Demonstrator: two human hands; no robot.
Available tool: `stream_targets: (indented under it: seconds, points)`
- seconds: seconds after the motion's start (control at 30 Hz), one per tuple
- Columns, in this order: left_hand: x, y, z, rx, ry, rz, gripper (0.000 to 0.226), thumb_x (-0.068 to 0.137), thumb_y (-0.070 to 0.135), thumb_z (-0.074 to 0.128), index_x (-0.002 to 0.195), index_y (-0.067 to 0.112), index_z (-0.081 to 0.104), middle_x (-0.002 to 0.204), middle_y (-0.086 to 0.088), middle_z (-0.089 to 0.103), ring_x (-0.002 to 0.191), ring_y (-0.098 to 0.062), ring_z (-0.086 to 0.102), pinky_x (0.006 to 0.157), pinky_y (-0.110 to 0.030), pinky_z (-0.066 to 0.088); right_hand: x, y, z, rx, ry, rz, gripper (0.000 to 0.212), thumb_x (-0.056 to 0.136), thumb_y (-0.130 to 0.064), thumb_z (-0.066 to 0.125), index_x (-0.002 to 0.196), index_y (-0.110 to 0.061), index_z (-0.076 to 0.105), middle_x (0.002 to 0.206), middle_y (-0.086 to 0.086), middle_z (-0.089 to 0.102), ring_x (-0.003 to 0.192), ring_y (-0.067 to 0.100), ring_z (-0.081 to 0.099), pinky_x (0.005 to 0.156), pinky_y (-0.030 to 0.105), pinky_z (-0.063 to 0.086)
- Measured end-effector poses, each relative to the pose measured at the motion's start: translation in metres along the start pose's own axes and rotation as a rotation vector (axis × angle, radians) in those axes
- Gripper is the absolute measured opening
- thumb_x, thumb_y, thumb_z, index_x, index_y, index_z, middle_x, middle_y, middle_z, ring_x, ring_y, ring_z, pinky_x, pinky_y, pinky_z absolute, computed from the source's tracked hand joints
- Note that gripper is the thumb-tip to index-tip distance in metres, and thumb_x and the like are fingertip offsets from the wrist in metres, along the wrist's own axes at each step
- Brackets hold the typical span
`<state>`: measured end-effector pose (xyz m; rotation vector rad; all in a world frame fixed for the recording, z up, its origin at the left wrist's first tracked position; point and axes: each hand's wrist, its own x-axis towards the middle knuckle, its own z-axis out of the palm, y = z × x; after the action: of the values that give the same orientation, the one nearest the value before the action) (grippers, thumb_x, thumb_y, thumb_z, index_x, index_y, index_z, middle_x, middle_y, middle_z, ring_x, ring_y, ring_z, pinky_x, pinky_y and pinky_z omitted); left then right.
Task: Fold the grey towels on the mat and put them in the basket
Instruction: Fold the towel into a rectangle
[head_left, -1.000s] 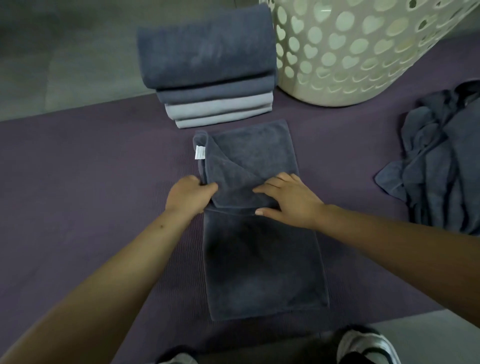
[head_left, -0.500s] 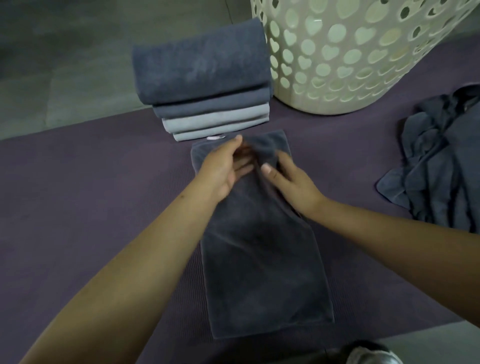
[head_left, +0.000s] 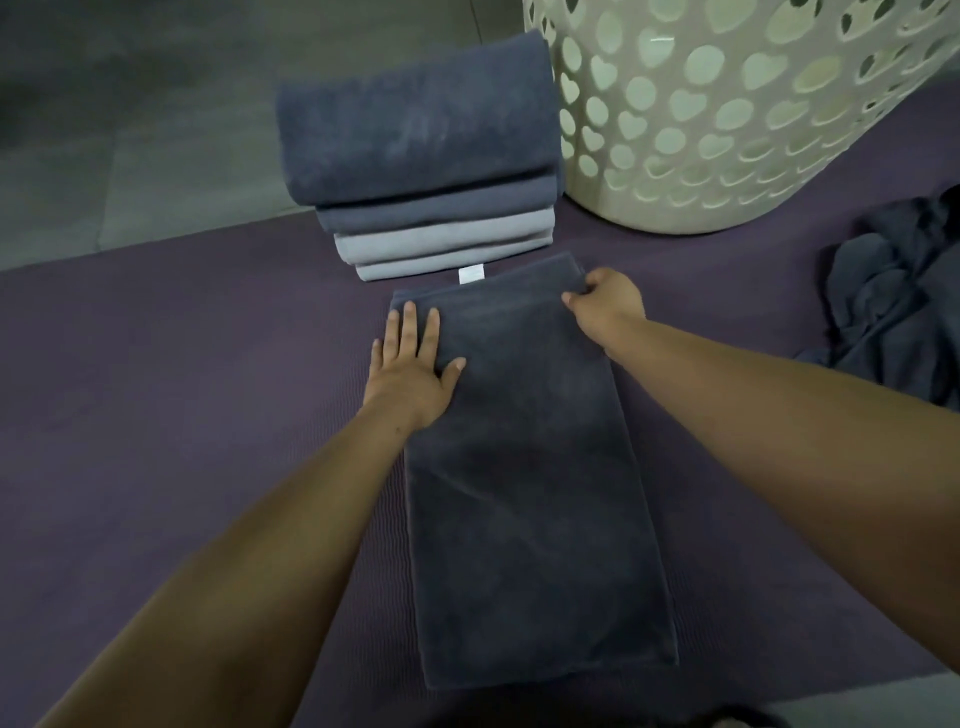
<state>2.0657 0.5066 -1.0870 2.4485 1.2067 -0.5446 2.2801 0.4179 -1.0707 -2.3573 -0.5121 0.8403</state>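
A dark grey towel (head_left: 530, 493) lies flat as a long strip on the purple mat (head_left: 182, 415), with a white tag at its far edge. My left hand (head_left: 413, 364) presses flat, fingers straight, on the towel's far left side. My right hand (head_left: 605, 301) pinches the towel's far right corner with curled fingers. Just beyond the strip stands a stack of several folded grey towels (head_left: 426, 161). The cream basket (head_left: 727, 119) with heart-shaped holes is at the top right.
A crumpled heap of unfolded grey towels (head_left: 904, 296) lies on the mat at the right edge. Grey floor shows beyond the mat at the top left. A shoe tip peeks in at the bottom edge.
The folded-over flap has been spread out towards the stack. My hands moved from the towel's middle to its far end and then apart, left going flat, right taking the corner.
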Motion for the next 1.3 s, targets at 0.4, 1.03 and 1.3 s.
stream_targets:
  seconds: [0.4, 1.03, 1.3]
  points:
    - [-0.017, 0.03, 0.016, 0.047, 0.345, 0.145, 0.072, 0.096, 0.051, 0.015, 0.152, 0.006, 0.007, 0.158, -0.02, -0.005, 0.147, -0.033, -0.007, 0.118, -0.046, -0.006, -0.044, 0.03, 0.033, -0.636, 0.047, -0.846, 0.054, 0.094, -0.031, 0.037, 0.146, -0.015, 0.033, 0.153, 0.012, 0.029, 0.141, 0.031, 0.024, 0.115, 0.041, 0.014]
    - [-0.049, 0.007, 0.0, -0.343, 0.164, -0.064, 0.061, 0.097, 0.038, 0.045, 0.15, 0.02, 0.02, 0.159, -0.009, -0.002, 0.144, -0.032, 0.007, 0.113, -0.047, 0.021, -0.084, 0.058, 0.001, -0.432, -0.101, -0.36, 0.073, 0.089, -0.035, 0.061, 0.148, -0.015, 0.024, 0.141, 0.015, 0.025, 0.128, 0.032, 0.03, 0.108, 0.036, 0.027]
    - [-0.181, -0.02, 0.072, -0.737, -0.082, -0.108, 0.089, 0.083, 0.024, 0.072, 0.15, 0.028, 0.014, 0.148, -0.005, 0.027, 0.134, -0.025, 0.035, 0.108, -0.038, 0.035, -0.164, 0.131, -0.023, -0.085, -0.353, -0.201, 0.08, 0.079, -0.017, 0.075, 0.142, -0.025, 0.026, 0.133, 0.002, 0.049, 0.119, 0.02, 0.052, 0.1, 0.037, 0.045]
